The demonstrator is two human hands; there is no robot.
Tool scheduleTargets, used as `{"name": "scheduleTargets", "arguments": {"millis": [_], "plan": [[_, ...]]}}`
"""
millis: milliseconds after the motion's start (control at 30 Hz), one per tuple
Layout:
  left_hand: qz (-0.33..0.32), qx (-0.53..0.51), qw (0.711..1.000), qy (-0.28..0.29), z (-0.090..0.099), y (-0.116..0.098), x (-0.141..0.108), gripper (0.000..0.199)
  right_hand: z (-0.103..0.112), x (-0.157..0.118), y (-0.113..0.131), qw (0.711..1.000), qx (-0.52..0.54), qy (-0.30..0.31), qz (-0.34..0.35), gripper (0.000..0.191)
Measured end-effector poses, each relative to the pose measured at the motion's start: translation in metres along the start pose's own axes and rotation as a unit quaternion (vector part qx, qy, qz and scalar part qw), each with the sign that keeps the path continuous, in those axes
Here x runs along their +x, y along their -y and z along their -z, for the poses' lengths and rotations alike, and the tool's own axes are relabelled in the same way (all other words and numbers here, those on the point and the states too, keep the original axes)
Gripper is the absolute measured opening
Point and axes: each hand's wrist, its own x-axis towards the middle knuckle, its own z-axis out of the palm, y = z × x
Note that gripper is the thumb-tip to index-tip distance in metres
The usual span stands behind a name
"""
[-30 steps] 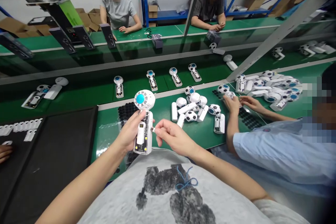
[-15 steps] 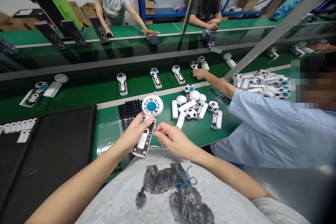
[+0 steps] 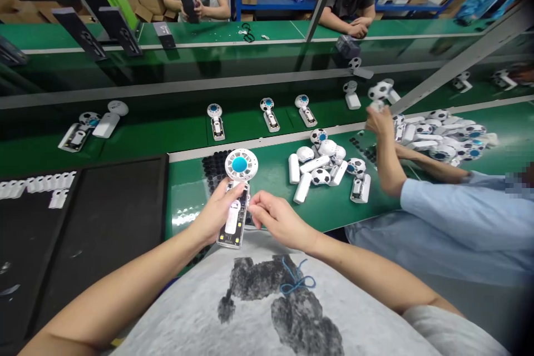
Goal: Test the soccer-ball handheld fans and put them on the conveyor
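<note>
My left hand [image 3: 217,207] is wrapped round the handle of a small handheld fan [image 3: 233,231], its thumb across the top of the handle. The fan has a round white head with a blue centre, and a circuit board shows through its clear-sided handle. My right hand [image 3: 281,219] is closed, thumb and fingertips pinched at the right edge of that handle. Whatever the pinch holds, if anything, is too small to make out. To the right of my hands lies a pile of white fans [image 3: 320,164], some with football-patterned heads.
A black tray [image 3: 120,222] with white parts is at left. Black round pads [image 3: 214,169] lie behind my left hand. Several fans [image 3: 270,115] rest on the green line beyond. A co-worker in a blue sleeve [image 3: 425,194] at right lifts a football-patterned fan [image 3: 379,90].
The view has shifted slightly, while my hands keep nearly the same hold on the fan. The co-worker at right has raised a fan. Across the line, a person has picked up a dark box.
</note>
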Motion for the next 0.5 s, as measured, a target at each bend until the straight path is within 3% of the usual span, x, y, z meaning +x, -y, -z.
{"name": "scheduleTargets", "arguments": {"millis": [233, 333, 400, 500], "plan": [[-0.031, 0.008, 0.999, 0.024, 0.027, -0.010, 0.005, 0.038, -0.022, 0.025, 0.015, 0.998, -0.063, -0.001, -0.009, 0.020], [-0.055, 0.022, 0.998, 0.026, 0.051, -0.015, 0.015, 0.036, -0.019, 0.029, 0.019, 0.997, -0.068, 0.013, -0.032, 0.025], [-0.089, 0.039, 0.994, -0.054, 0.085, -0.026, 0.030, 0.034, -0.007, 0.026, 0.014, 0.995, -0.090, -0.008, -0.051, 0.027], [-0.129, 0.092, 0.961, -0.226, 0.155, -0.053, 0.066, 0.035, 0.015, 0.021, -0.001, 0.980, -0.110, -0.113, -0.122, 0.030]]}}
